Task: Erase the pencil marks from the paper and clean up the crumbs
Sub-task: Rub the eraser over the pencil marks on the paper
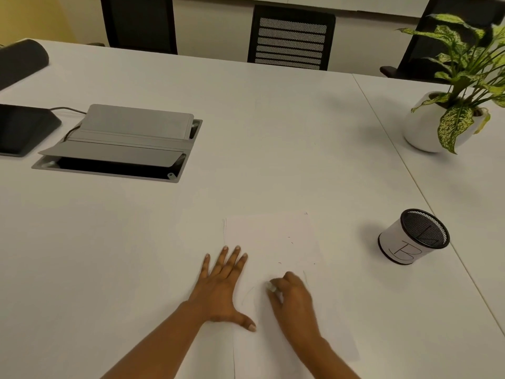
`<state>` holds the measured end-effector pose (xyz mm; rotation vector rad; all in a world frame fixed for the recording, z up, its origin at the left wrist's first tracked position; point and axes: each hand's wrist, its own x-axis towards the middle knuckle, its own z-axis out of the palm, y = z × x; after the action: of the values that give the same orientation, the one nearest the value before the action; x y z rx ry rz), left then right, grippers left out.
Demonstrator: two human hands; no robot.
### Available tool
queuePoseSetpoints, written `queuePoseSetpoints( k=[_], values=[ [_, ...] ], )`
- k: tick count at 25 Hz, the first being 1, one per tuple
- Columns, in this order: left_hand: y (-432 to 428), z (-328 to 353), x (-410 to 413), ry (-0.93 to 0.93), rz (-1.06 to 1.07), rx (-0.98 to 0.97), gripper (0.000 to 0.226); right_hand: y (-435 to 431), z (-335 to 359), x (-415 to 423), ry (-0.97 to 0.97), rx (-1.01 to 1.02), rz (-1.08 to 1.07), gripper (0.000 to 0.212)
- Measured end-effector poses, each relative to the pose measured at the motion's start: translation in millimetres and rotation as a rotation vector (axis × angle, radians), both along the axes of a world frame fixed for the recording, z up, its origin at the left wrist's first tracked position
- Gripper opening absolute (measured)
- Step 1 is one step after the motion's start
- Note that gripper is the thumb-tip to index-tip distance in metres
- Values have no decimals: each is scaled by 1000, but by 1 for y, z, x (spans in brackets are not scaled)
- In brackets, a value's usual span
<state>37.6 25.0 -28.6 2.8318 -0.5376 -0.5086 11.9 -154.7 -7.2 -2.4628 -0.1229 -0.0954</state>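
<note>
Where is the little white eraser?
In the head view, low and just right of centre, the eraser is pinched by the right hand, over the paper, just right of the flat left hand.

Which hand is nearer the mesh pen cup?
Right. The right hand, holding the eraser on the paper, is left of the pen cup; the left hand lies farther left.

White conference table [246,127], black mesh chairs [291,39] behind, pale wall beyond.
</note>
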Motion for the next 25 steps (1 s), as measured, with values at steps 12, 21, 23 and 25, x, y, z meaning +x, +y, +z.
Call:
queuePoseSetpoints(
  k=[12, 21, 23, 25],
  values=[
    [-1, 8, 4, 96, -36, 73, 143, 9, 3, 11, -1, 69, -39, 13],
    [-4, 10, 4, 87, -35, 132, 142, 36, 6, -4, 61, 77, 232, 21],
    [-3, 9, 3, 84, -44, 113, 144, 26, 7, 11, 42, 75, 135, 15],
    [-3, 8, 3, 83, -44, 109, 144, 22, 8, 20, 27, 72, 48, 14]
  ],
)
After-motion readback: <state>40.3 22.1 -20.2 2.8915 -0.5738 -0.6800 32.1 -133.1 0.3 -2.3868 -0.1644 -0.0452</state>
